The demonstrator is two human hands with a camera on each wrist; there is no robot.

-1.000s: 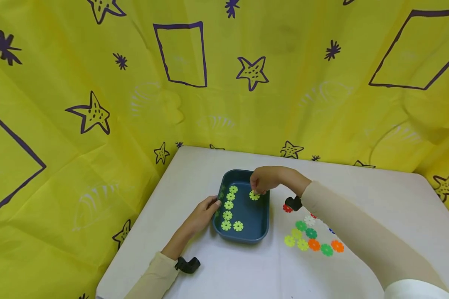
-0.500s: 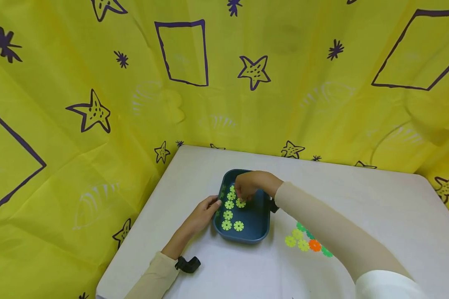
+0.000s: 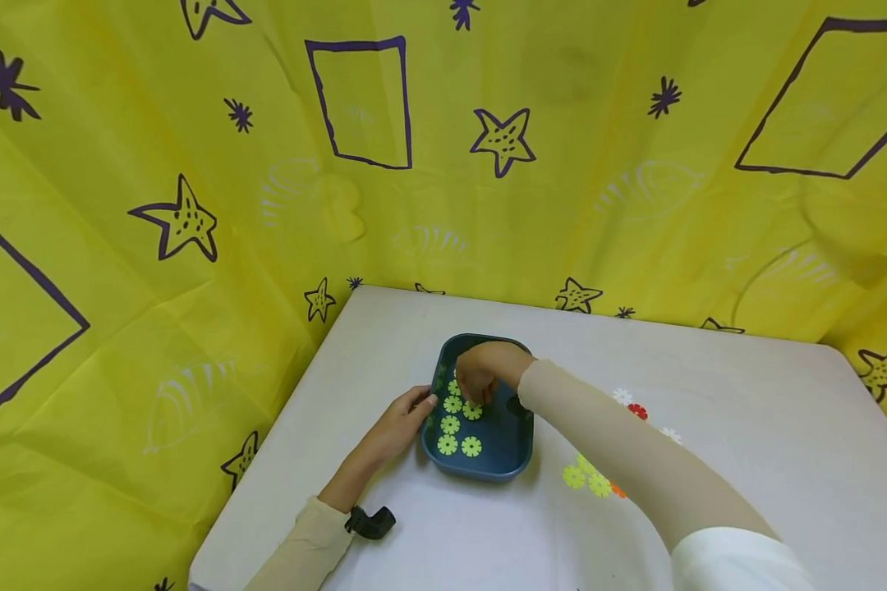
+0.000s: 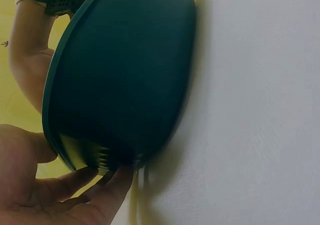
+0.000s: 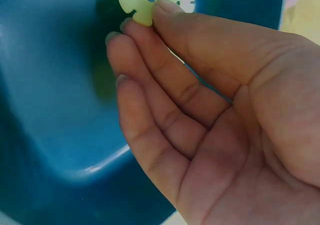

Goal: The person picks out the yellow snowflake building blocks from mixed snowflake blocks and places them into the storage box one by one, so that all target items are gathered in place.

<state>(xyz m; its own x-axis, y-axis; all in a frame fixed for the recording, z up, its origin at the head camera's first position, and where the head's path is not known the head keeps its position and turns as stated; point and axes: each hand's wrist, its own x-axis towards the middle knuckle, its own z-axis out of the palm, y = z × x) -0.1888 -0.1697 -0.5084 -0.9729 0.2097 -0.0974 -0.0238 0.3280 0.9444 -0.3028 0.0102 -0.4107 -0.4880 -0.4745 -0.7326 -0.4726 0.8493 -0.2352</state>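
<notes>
My left hand [image 3: 395, 427] grips the left rim of a dark blue-green plastic tray [image 3: 476, 474]. In the left wrist view, the fingers [image 4: 107, 197] press against the outside of the tray wall and the thumb lies at the rim. My right hand [image 3: 491, 367] is over the tray, pinching a yellow-green notched disc [image 5: 132, 2] between thumb and index finger. Inside, a column of similar discs [image 3: 449, 424] runs along the left wall, with another disc [image 3: 471, 446] at the front beside it. The right hand partly hides the far end of that column.
To the right of the tray, loose yellow discs [image 3: 599, 485], a red disc [image 3: 637, 410] and white discs [image 3: 622, 396] lie on the white table [image 3: 443, 542]. My right forearm covers part of that group. A yellow patterned cloth [image 3: 429, 213] hangs behind the table.
My right hand has moved left and toward me inside the tray, carrying the pinched disc from the right side to beside the column. The left hand has stayed on the rim.
</notes>
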